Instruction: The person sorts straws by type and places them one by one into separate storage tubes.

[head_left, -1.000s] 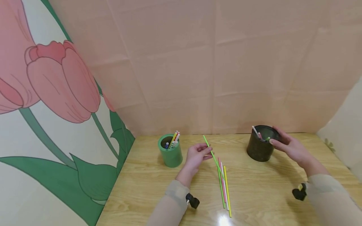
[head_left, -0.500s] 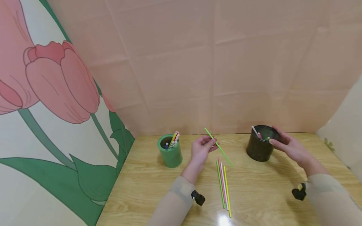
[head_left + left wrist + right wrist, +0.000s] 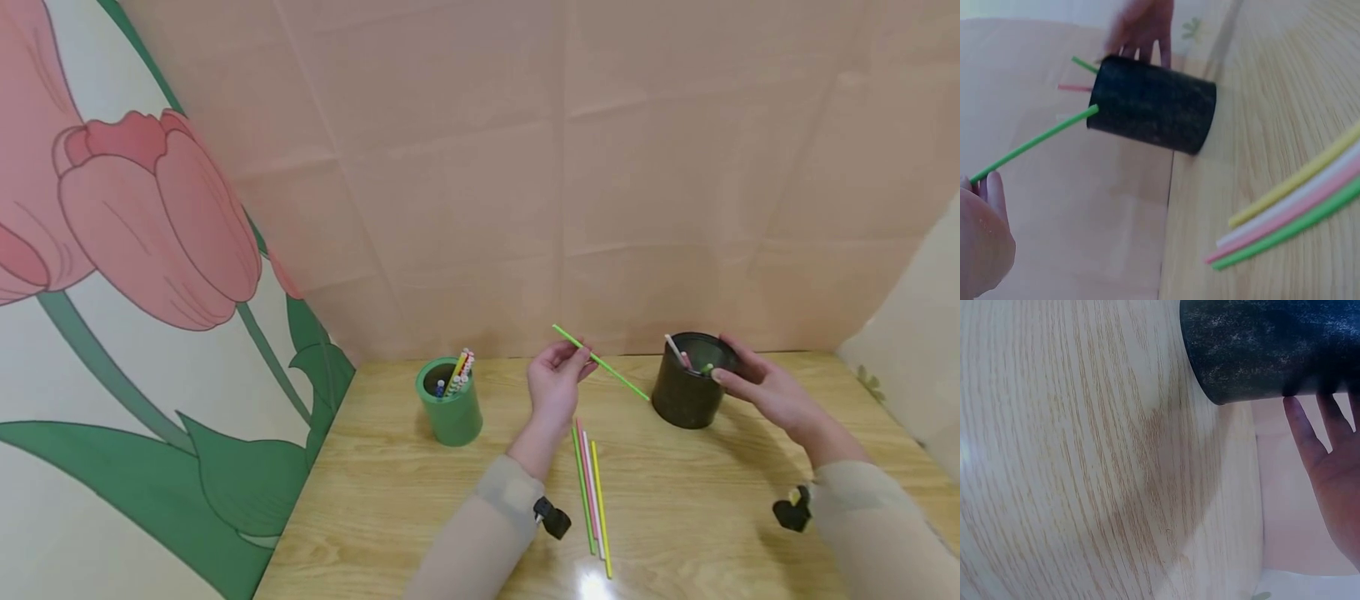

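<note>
A long green straw is pinched between the thumb and fingers of my left hand, slanting down to the right. Its lower end points toward the black pot and appears close to its side in the head view. White, pink and green straw ends show inside the pot. With thumb and fingers at the rim, my right hand holds the pot from the right; in the right wrist view the fingertips touch its wall. Below my left hand, green, pink, white and yellow straws lie side by side on the table.
A green pot with several pens stands upright at the back left of the wooden table. Behind the table hangs a creased pinkish cloth. Flower-patterned panels flank both sides.
My left hand has moved right and farther back, carrying the green straw off the others toward the black pot. The straw has tilted flatter. My right hand and the pot stay put.
</note>
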Action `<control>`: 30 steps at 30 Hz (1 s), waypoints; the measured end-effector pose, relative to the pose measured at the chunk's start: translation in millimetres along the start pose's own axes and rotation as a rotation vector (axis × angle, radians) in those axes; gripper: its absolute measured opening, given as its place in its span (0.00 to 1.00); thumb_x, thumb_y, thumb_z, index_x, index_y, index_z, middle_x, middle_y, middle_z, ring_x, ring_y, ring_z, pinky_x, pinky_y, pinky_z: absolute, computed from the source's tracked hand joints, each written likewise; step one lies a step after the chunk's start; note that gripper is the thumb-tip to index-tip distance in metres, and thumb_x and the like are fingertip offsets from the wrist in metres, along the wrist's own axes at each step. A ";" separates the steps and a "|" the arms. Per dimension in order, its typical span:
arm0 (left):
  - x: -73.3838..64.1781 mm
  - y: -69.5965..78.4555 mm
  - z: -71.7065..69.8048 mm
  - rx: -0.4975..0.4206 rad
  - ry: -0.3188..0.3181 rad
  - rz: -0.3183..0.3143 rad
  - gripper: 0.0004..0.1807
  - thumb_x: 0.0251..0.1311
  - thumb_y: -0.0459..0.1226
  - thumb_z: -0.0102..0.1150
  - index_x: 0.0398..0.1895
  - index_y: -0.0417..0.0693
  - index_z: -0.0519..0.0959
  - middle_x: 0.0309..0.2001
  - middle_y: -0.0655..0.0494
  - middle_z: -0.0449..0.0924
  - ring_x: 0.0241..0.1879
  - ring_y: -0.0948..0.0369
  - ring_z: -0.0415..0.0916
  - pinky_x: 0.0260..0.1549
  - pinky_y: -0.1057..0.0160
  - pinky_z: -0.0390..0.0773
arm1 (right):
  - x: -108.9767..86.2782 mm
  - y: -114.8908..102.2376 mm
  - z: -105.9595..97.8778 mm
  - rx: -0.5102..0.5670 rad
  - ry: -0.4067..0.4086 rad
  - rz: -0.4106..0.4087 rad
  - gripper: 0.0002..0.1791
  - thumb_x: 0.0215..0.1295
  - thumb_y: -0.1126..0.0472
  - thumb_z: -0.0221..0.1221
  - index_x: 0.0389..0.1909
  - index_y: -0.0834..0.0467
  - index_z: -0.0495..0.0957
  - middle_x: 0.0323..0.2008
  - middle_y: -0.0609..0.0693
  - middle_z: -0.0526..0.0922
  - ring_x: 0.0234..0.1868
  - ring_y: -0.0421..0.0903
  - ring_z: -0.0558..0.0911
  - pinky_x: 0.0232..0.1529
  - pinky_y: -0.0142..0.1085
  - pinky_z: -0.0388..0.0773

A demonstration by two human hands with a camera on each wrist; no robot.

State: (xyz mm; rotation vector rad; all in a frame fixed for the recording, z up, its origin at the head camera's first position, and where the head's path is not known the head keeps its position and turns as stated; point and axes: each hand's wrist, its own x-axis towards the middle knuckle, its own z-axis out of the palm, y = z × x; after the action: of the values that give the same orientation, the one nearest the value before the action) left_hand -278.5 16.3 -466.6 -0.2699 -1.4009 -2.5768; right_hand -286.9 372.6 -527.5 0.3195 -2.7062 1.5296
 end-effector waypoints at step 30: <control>10.8 -35.2 78.0 0.098 0.032 0.153 0.05 0.67 0.22 0.67 0.42 0.35 0.87 0.39 0.48 0.90 0.42 0.48 0.89 0.48 0.48 0.90 | -5.9 -8.4 -0.4 -0.023 0.015 -0.008 0.45 0.83 0.49 0.58 0.89 0.49 0.42 0.75 0.76 0.64 0.54 0.19 0.72 0.46 0.19 0.78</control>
State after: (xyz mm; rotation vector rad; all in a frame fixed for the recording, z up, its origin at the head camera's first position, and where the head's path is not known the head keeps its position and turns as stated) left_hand -292.8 99.7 -450.5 -0.3072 -1.4305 -2.3725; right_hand -279.6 369.7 -520.9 0.3165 -2.7060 1.4920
